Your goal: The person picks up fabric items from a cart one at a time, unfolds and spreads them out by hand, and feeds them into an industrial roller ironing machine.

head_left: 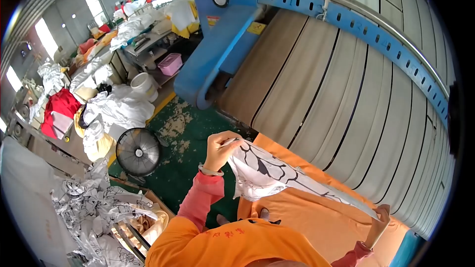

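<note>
A white cloth with black line patterns (pixel 277 168) is stretched between my two hands, its top edge pulled fairly straight and a loose part hanging near the left end. My left hand (pixel 221 152) pinches one corner, with a bracelet on the wrist. At the lower right, my right hand (pixel 380 220) is closed on the opposite end. Beneath the cloth lies an orange sheet (pixel 297 222), along the front of the wide machine belts (pixel 297 89).
A blue machine housing (pixel 222 34) stands ahead. To the left are a black fan (pixel 138 152), a white bucket (pixel 145 85), a pink basket (pixel 170 64) and piles of white cloth (pixel 118 106). More patterned cloth (pixel 99 207) is heaped at the lower left.
</note>
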### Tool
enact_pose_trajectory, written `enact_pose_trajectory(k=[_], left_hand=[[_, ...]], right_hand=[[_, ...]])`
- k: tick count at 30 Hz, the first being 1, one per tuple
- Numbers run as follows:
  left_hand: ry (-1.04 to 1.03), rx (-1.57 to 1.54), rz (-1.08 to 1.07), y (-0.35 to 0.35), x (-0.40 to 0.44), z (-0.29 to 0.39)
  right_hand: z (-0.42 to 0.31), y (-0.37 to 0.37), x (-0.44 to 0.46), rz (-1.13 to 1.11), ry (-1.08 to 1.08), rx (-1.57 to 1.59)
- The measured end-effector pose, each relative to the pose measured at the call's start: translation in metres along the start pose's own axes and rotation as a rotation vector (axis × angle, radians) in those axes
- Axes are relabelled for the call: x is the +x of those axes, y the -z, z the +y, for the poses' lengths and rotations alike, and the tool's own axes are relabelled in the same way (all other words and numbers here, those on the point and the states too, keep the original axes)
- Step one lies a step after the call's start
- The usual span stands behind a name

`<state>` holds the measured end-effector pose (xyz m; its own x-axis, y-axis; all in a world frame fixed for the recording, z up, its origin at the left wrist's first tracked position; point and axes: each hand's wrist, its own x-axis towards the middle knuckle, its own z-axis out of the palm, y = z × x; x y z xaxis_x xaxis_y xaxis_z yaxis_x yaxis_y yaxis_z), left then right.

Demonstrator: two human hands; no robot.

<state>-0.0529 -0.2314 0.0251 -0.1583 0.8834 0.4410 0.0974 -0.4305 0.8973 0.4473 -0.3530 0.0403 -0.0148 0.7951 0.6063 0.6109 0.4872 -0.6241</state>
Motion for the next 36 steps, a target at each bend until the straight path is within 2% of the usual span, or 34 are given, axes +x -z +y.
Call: enact_pose_trajectory(k=[2, 4, 6, 8, 9, 10, 12, 14, 18, 20, 22, 24, 25, 27, 28, 29, 30, 31, 32, 33, 34, 36], left_hand=[[0.040, -0.079, -0.013, 0.002, -0.002, -0.009], [-0.071, 0.060, -0.039, -0.013, 0.006, -0.021], [-0.282, 0.487, -0.042, -0.043, 0.044, -0.046], [-0.440, 0.760, 0.015, -0.082, 0.086, -0.070], [-0.446, 0.851, -0.007, -0.101, 0.108, -0.080], [-0.452, 0.941, -0.029, -0.112, 0.124, -0.087], [-0.479, 1.018, -0.039, -0.123, 0.158, -0.094], [-0.475, 1.099, -0.054, -0.148, 0.231, -0.101], [-0.419, 1.179, -0.017, -0.210, 0.412, -0.104], [-0.348, 1.209, 0.034, -0.219, 0.453, -0.101], [-0.238, 1.165, 0.149, -0.198, 0.446, -0.100], [-0.254, 0.910, 0.248, -0.168, 0.436, -0.112], [-0.330, 0.774, 0.217, -0.148, 0.427, -0.114], [-0.322, 0.613, 0.159, -0.106, 0.378, -0.100], [-0.324, 0.433, 0.142, -0.088, 0.351, -0.105], [-0.206, 0.292, 0.156, -0.076, 0.313, -0.091], [-0.127, 0.280, 0.180, -0.061, 0.277, -0.086], [-0.161, 0.179, 0.287, -0.052, 0.244, -0.107], [-0.053, 0.078, 0.326, -0.046, 0.211, -0.109], [-0.022, 0.184, 0.353, -0.045, 0.184, -0.110], [0.207, 0.116, 0.353, -0.047, 0.159, -0.115], [0.366, 0.007, 0.180, -0.055, 0.123, -0.143]], right_hand=[[0.030, 0.000, -0.010, 0.149, -0.026, 0.039], [0.093, 0.001, -0.038, 0.410, -0.223, 0.028], [0.146, -0.005, -0.033, 0.663, -0.366, -0.027], [0.186, -0.012, 0.011, 0.528, -0.416, -0.397], [0.194, -0.015, 0.037, 0.456, -0.439, -0.582], [0.172, -0.029, 0.065, 0.470, -0.355, -0.727], [0.171, -0.036, 0.103, 0.326, -0.376, -0.951], [0.177, -0.035, 0.179, 0.226, -0.533, -1.047], [0.239, -0.028, 0.376, 0.276, -0.376, -1.084], [0.253, -0.025, 0.420, 0.318, -0.297, -1.098], [0.273, -0.015, 0.408, 0.373, -0.269, -1.139], [0.233, -0.008, 0.379, 0.404, -0.279, -0.888], [0.211, -0.008, 0.368, 0.422, -0.278, -0.763], [0.185, -0.006, 0.321, 0.456, -0.245, -0.593], [0.176, -0.004, 0.291, 0.475, -0.227, -0.509], [0.172, -0.004, 0.259, 0.531, -0.280, -0.338], [0.169, -0.007, 0.224, 0.588, -0.329, -0.165], [0.169, -0.011, 0.192, 0.676, -0.390, -0.133], [0.169, -0.015, 0.159, 0.767, -0.447, -0.095], [0.169, -0.019, 0.127, 0.844, -0.546, -0.062], [0.170, -0.030, 0.095, 0.887, -0.668, -0.040], [0.168, -0.062, 0.024, 0.896, -0.951, 0.011]])
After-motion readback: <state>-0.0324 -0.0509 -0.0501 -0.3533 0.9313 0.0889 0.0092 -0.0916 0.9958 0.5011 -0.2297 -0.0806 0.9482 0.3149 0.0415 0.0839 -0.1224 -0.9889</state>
